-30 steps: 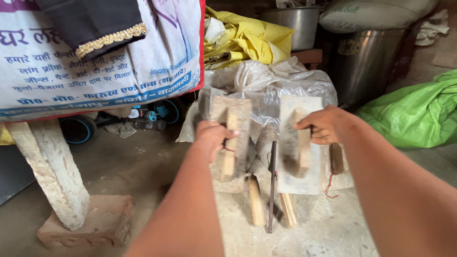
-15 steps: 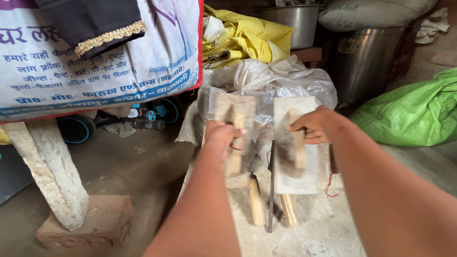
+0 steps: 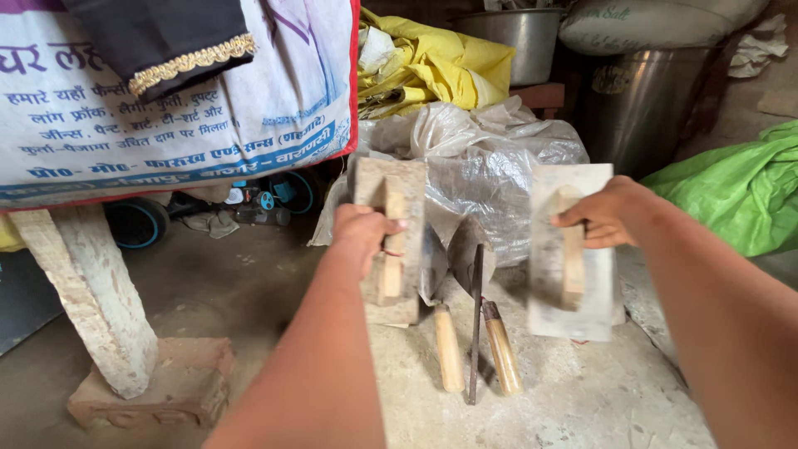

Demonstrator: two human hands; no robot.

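While your left hand (image 3: 362,233) and right hand (image 3: 611,214) each grasp one of two wooden floats (image 3: 391,241), two wooden-handled trowels (image 3: 449,345) and one metal rod (image 3: 475,324) lie between them.

Printed banner (image 3: 174,108) hangs left; green sack (image 3: 731,191) right; steel pots (image 3: 640,91) behind; brick (image 3: 158,391) below

Both bare arms reach forward from the bottom of the frame. The left hand (image 3: 363,231) is curled into a tight fist near the middle. The right hand (image 3: 605,214) is curled tight too, at middle right.
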